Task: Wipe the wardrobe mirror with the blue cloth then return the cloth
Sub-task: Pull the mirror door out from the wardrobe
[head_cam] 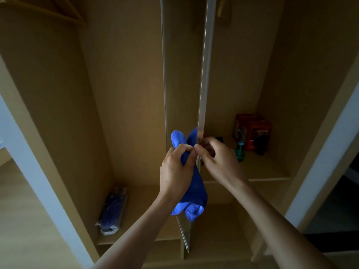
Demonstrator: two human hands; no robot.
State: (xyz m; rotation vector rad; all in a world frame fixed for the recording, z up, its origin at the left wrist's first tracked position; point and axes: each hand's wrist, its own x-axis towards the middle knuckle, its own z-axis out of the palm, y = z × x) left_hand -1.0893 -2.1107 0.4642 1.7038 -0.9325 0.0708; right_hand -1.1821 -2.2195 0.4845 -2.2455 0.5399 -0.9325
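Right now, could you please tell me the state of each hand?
Left hand: closed, holding the bunched blue cloth.
Right hand: closed, thumb and fingers pinching the edge of the mirror door.

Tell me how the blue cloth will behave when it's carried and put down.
Probably floppy: the blue cloth droops below the left hand and bunches above it. Likely light: that hand alone holds it while the right hand pinches the mirror edge. Its fuzzy pile should resist slipping.
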